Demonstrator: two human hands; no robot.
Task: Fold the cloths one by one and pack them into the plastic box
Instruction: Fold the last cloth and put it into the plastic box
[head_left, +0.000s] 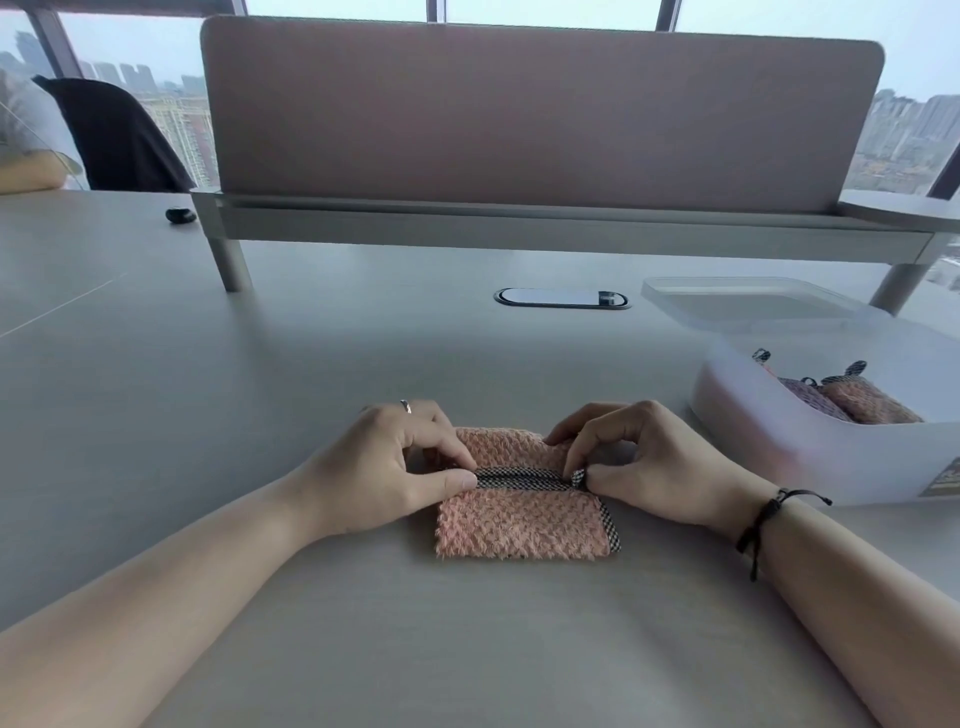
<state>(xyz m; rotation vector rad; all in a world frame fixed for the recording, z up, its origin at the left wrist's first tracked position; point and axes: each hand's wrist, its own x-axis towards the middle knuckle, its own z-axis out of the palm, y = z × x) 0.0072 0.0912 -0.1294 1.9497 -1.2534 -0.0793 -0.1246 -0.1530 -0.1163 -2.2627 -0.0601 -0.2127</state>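
Head view: pink cloth (522, 525) w/ checked trim, partly folded, lies on grey table (208, 415) at centre; left hand (387, 470) pinches the trim's left end betw. thumb and forefinger, right hand (641, 457) pinches the trim's right end, fingers curled. Plastic box (810, 441) at 3 o'clock, apart from cloth, holds folded cloths (852, 402); its lid (748, 304) lies just behind at 2 o'clock.
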